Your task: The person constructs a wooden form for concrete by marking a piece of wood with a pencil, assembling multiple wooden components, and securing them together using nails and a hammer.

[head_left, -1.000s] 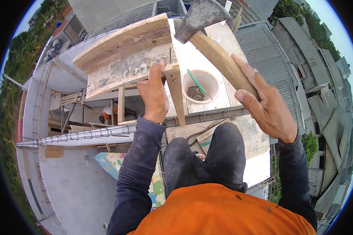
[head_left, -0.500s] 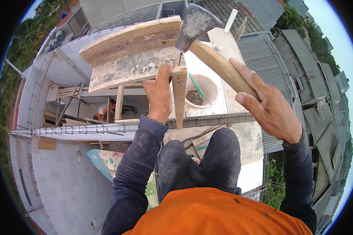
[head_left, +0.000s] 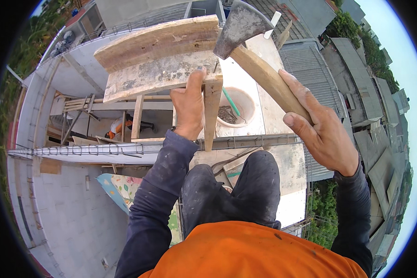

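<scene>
My right hand [head_left: 326, 132] is wrapped round the wooden handle of a hatchet [head_left: 243, 30], whose dark metal head is raised at the top centre. Left of it are two rough boards joined at an angle [head_left: 148, 72]. My left hand [head_left: 190, 109] grips the near edge of the lower board, thumb on top, beside a narrow wooden strip [head_left: 211, 116] that meets the board's right end. Just past that thumb, a nail [head_left: 215, 68] stands partly sunk in the board, below the hatchet head.
A whitish bucket [head_left: 249, 104] holding loose nails [head_left: 227, 113] and a green rod [head_left: 230, 100] stands on white boards. Rebar [head_left: 259, 140] crosses in front of my knees. Down in the opening at left, another person in orange [head_left: 118, 127] bends among timber props. Metal roofs [head_left: 306, 62] lie at right.
The hatchet and my right hand have shifted slightly right, and the head sits a little higher. Less of the nail shows above the board. My left hand keeps its grip.
</scene>
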A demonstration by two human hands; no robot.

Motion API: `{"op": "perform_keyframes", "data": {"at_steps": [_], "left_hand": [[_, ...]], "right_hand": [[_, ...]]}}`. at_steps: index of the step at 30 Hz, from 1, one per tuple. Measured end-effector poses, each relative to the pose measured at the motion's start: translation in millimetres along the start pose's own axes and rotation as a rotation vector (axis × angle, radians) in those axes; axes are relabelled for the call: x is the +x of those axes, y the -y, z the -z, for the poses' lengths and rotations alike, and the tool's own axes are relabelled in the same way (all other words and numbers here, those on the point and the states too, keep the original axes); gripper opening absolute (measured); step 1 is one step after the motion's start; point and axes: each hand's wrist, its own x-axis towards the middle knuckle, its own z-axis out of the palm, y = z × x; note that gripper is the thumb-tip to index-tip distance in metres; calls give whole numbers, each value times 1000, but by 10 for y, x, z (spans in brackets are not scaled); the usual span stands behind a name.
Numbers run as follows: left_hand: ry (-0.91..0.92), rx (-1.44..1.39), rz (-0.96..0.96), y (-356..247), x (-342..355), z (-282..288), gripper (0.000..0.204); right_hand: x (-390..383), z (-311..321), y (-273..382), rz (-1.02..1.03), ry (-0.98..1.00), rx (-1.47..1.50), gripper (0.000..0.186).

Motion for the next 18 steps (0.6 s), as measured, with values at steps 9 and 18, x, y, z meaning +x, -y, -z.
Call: {"op": "perform_keyframes", "data": {"at_steps": [9,18], "left_hand": [[-3,-16,-2,58,-17,-62,22],[-4,14,-48,22,-47,-88,28]], "right_hand": [[-19,-28,43,-63,-277,176,68],[39,300,45,58,-562,226,70]]}}
